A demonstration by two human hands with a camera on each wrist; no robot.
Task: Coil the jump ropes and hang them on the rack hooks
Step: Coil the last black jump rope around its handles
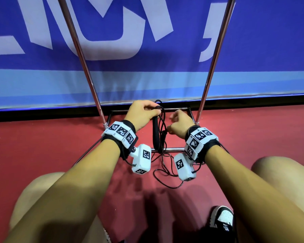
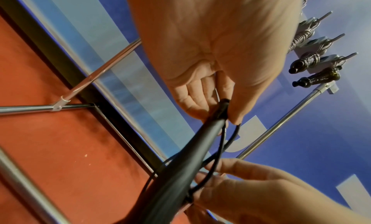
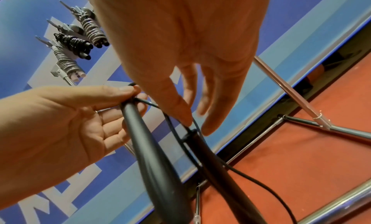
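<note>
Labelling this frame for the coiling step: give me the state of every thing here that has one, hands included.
left hand: pinching the top of a black handle plus cord loops
right hand: at the cord near the second handle; grip unclear
black jump rope: uncoiled, handles hanging, cord trailing on the floor
coiled ropes: wound up, already hanging on the rack hooks
rack: standing on the floor

Black jump rope (image 1: 155, 132), handles hanging down, cord trailing onto floor, coiled ropes (image 3: 80, 41) on rack hooks

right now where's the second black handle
In the right wrist view the second black handle hangs just below the right hand, right of the handle the left hand pinches.
</note>
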